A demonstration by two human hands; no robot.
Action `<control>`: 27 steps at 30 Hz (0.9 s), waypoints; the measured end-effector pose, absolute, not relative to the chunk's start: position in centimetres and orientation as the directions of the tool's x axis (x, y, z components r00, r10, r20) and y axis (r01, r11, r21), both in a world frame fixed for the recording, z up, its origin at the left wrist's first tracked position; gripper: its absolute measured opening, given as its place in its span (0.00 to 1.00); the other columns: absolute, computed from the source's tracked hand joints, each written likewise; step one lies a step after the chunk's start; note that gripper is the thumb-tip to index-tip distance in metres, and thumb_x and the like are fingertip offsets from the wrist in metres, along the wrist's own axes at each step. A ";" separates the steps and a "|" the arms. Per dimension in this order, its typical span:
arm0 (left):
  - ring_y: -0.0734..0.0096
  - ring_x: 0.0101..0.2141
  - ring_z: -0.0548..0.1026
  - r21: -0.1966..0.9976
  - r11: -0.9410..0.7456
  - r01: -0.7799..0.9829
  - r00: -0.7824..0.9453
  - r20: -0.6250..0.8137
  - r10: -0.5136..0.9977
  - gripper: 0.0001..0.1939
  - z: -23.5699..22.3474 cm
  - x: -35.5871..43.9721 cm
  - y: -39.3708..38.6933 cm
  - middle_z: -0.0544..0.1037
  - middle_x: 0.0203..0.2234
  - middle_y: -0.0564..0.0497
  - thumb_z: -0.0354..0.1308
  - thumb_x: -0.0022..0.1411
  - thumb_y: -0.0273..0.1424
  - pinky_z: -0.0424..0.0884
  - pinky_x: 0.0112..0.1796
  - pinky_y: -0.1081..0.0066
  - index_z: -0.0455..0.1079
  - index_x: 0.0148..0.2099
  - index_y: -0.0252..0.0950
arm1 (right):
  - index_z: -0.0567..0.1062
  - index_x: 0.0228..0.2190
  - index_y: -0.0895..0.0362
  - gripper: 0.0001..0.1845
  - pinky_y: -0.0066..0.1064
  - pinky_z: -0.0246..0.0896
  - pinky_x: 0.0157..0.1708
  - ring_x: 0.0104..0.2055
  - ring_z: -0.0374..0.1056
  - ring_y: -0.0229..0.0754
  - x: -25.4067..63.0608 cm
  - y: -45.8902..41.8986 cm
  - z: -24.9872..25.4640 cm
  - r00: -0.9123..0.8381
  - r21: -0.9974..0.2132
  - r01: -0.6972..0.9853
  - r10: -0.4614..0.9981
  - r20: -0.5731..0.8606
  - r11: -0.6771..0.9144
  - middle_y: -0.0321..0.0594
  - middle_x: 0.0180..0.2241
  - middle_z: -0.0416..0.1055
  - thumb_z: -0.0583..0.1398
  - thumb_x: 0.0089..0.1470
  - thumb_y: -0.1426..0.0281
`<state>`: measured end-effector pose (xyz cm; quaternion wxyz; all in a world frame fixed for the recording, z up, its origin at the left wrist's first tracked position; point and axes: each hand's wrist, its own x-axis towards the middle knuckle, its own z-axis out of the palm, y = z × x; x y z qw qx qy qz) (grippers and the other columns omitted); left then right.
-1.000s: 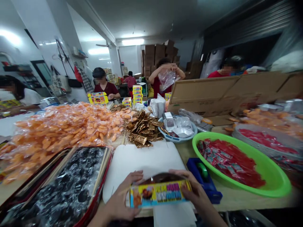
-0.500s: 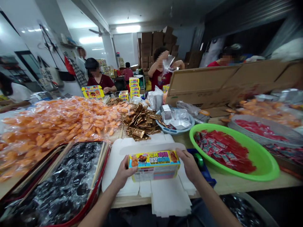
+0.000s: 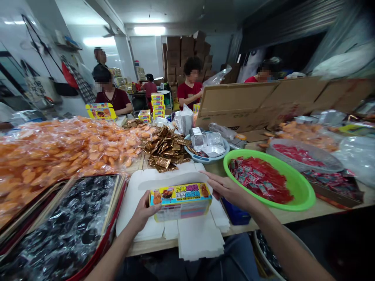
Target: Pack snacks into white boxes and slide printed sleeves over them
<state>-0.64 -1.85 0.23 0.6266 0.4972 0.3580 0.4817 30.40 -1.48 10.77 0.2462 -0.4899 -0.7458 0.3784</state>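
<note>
Bench work, head view: left hand (image 3: 143, 210) closed around the near left end of a printed box (image 3: 181, 201), thumb and fingers wrapped on it, holding it just above a white card blank (image 3: 146, 203). Box lies level over the middle of that blank, yellow lettered panel up, paler printed panel facing the wearer. Right hand (image 3: 228, 189) open, fingers spread and nearly flat, holding nothing; its fingertips (image 3: 205, 175) reach toward a raised white flap (image 3: 172, 180) beside the box — contact cannot be told.

Step in hand judged as fitting the box to the card. Next move calls for the free right hand at the flap or box, the left keeping its hold.

Around them on the wooden table (image 3: 137, 248): loose gold sachets (image 3: 164, 150), orange packets in clear plastic (image 3: 73, 148), dark wrapped goods in a red tray (image 3: 64, 222). Right of the card, a green basin (image 3: 304, 199) holds red sachets (image 3: 260, 179); a blue tape dispenser (image 3: 231, 212) sits partly under the right forearm's line. Further off, a co-worker (image 3: 113, 95) sits beyond the orange heap.
</note>
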 end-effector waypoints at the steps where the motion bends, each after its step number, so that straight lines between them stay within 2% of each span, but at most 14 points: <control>1: 0.61 0.40 0.75 0.970 0.033 -0.242 0.279 0.037 0.959 0.23 0.2 -0.7 -1.9 0.76 0.40 0.49 0.65 0.47 0.34 0.70 0.41 0.65 0.64 0.46 0.36 | 0.61 0.57 0.58 0.29 0.28 0.55 0.25 0.22 0.59 0.37 30.3 -1.5 10.8 -0.407 -0.814 0.536 0.913 -0.016 0.225 0.32 0.18 0.62 0.45 0.61 0.56; 9: 0.63 0.38 0.74 0.974 0.017 -0.226 0.275 0.047 0.960 0.23 0.3 -0.8 -1.6 0.76 0.40 0.50 0.64 0.48 0.35 0.70 0.41 0.66 0.64 0.47 0.36 | 0.62 0.56 0.56 0.28 0.30 0.59 0.29 0.25 0.62 0.39 30.9 -2.2 9.0 -0.404 -0.773 0.569 0.914 0.034 0.280 0.34 0.21 0.65 0.45 0.61 0.57; 12: 0.63 0.39 0.74 0.982 0.014 -0.188 0.245 0.033 0.969 0.24 0.7 -0.5 -2.0 0.76 0.40 0.49 0.64 0.48 0.36 0.70 0.41 0.66 0.64 0.47 0.36 | 0.64 0.55 0.55 0.26 0.35 0.63 0.39 0.37 0.66 0.43 30.9 -2.9 7.1 -0.387 -0.761 0.549 0.912 0.136 0.346 0.42 0.36 0.70 0.48 0.60 0.57; 15: 0.63 0.41 0.74 0.989 -0.015 -0.149 0.190 0.043 0.981 0.23 1.3 0.2 -2.7 0.75 0.41 0.49 0.64 0.49 0.36 0.69 0.42 0.66 0.64 0.47 0.35 | 0.62 0.56 0.50 0.27 0.41 0.59 0.50 0.51 0.61 0.47 30.8 -3.3 4.4 -0.365 -0.692 0.553 0.882 0.299 0.463 0.45 0.49 0.64 0.54 0.57 0.58; 19: 0.64 0.44 0.73 0.970 -0.121 -0.212 0.078 0.140 0.987 0.34 2.9 0.2 -3.2 0.71 0.46 0.48 0.67 0.46 0.36 0.70 0.43 0.65 0.56 0.53 0.40 | 0.62 0.54 0.48 0.27 0.46 0.54 0.56 0.59 0.52 0.51 30.1 -2.7 1.7 -0.299 -0.621 0.535 0.816 0.495 0.573 0.46 0.58 0.53 0.59 0.53 0.62; 21: 0.65 0.41 0.73 0.985 -0.160 -0.069 0.087 0.165 0.982 0.28 4.4 -0.8 -3.0 0.72 0.43 0.48 0.63 0.50 0.39 0.70 0.41 0.66 0.59 0.52 0.39 | 0.61 0.54 0.48 0.26 0.45 0.56 0.55 0.59 0.55 0.49 29.8 -2.3 1.3 -0.311 -0.636 0.487 0.799 0.515 0.599 0.46 0.58 0.55 0.59 0.54 0.64; 23: 0.66 0.38 0.72 0.936 -0.237 0.261 0.115 0.214 0.970 0.15 6.5 -1.9 -2.5 0.73 0.38 0.47 0.55 0.58 0.41 0.68 0.41 0.67 0.67 0.43 0.35 | 0.61 0.53 0.48 0.24 0.44 0.58 0.54 0.56 0.59 0.47 29.6 -2.1 1.3 -0.318 -0.649 0.464 0.797 0.513 0.603 0.45 0.54 0.59 0.59 0.54 0.65; 25: 0.68 0.36 0.71 0.745 -0.315 0.588 0.162 0.273 0.948 0.17 8.6 -2.6 -2.1 0.73 0.34 0.48 0.48 0.63 0.40 0.66 0.41 0.68 0.70 0.30 0.34 | 0.63 0.52 0.49 0.23 0.44 0.59 0.53 0.55 0.60 0.47 29.5 -1.9 1.4 -0.307 -0.655 0.466 0.803 0.512 0.595 0.45 0.53 0.61 0.59 0.54 0.65; 27: 0.70 0.32 0.71 0.561 -0.332 0.758 0.203 0.280 0.938 0.22 10.2 -2.6 -1.9 0.73 0.30 0.49 0.45 0.64 0.38 0.64 0.39 0.69 0.68 0.22 0.34 | 0.63 0.51 0.49 0.23 0.43 0.60 0.53 0.55 0.61 0.47 29.6 -1.9 1.6 -0.296 -0.664 0.468 0.811 0.504 0.583 0.45 0.53 0.61 0.59 0.54 0.64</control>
